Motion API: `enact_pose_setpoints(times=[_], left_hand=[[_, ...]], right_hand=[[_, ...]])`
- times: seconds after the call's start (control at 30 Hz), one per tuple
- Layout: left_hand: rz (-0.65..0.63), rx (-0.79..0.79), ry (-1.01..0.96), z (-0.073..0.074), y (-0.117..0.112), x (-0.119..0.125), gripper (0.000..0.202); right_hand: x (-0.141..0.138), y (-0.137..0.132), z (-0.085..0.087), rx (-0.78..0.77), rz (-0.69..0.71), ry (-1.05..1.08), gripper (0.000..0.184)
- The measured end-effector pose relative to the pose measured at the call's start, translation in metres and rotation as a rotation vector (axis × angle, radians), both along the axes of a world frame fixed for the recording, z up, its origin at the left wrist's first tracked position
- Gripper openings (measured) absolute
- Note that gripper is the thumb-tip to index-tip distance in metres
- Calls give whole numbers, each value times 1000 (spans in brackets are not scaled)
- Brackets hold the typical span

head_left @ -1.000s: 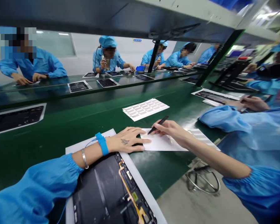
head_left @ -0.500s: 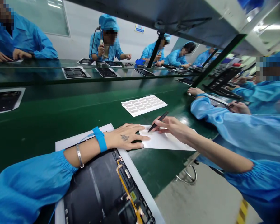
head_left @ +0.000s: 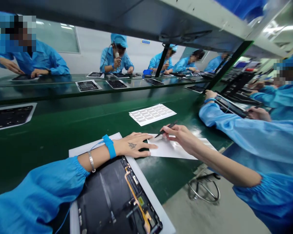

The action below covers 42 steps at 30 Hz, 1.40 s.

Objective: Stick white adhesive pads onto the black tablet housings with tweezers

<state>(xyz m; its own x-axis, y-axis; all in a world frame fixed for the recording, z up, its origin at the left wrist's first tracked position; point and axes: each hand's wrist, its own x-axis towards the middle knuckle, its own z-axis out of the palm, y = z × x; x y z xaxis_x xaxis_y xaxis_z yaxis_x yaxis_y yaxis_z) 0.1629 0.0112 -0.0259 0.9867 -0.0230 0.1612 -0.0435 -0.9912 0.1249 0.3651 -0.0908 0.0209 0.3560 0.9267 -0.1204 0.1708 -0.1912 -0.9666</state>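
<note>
My left hand [head_left: 132,145] lies flat with fingers spread, its fingertips on the left edge of a white sheet [head_left: 172,152]. A blue wrist strap [head_left: 109,147] and a silver bracelet are on that arm. Pinched in my right hand [head_left: 177,133] are slim black tweezers [head_left: 164,130], their tip pointing down-left at the sheet, close to the left fingers. Whether the tip touches the paper I cannot tell. Beneath my left forearm an opened tablet [head_left: 104,195] with an orange flex cable [head_left: 134,191] rests on a white backing; the forearm hides its upper left part.
Behind the hands lies a sheet of printed grey labels [head_left: 152,114]. Another opened tablet [head_left: 11,115] sits at left, several more along the raised ledge [head_left: 63,94]. Close on my right is a co-worker's sleeve [head_left: 234,126]. A shelf [head_left: 127,19] hangs overhead; a metal-framed stool [head_left: 205,188] stands below right.
The view has tilted up slightly and shifted left. The tweezers lie at a flatter slant, with my right hand still over the sheet. My left hand stays flat on the sheet's edge.
</note>
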Motion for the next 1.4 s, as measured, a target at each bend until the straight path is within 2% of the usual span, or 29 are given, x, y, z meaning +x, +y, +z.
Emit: enact_pose_setpoints(times=[0.1,0.17,0.27,0.33,0.43,0.53,0.67,0.8,1.03,1.4], left_hand=[[15,58,33,12,-5,-5,46],[45,87,1,26,-7,-22,49],[191,104,-136,46,-9,-71,47],[342,100,-194,51,-12,-112,39],[552,112,-165,42,-19,-166,33],[638,125,-120,24,-25,-193,29],[582,60,-156,7,-25,-198,26],[511,9,-176,4,-24,-195,27],[532,-14,-108,9,-26,-193,28],[520,-13,-98,9,-26,-193,31]], right_hand=[[-8,-4,10,122,-56,64,48],[-13,-8,17,158,-93,63,43],[-20,-14,22,145,-161,43,42],[-31,-14,22,125,-145,59,46],[-66,-3,18,127,-19,103,48],[-111,19,9,152,152,144,47],[-149,45,-11,150,301,139,41],[-148,52,-28,104,288,153,38],[-144,54,-24,10,271,197,41],[-141,50,-34,58,259,175,38]])
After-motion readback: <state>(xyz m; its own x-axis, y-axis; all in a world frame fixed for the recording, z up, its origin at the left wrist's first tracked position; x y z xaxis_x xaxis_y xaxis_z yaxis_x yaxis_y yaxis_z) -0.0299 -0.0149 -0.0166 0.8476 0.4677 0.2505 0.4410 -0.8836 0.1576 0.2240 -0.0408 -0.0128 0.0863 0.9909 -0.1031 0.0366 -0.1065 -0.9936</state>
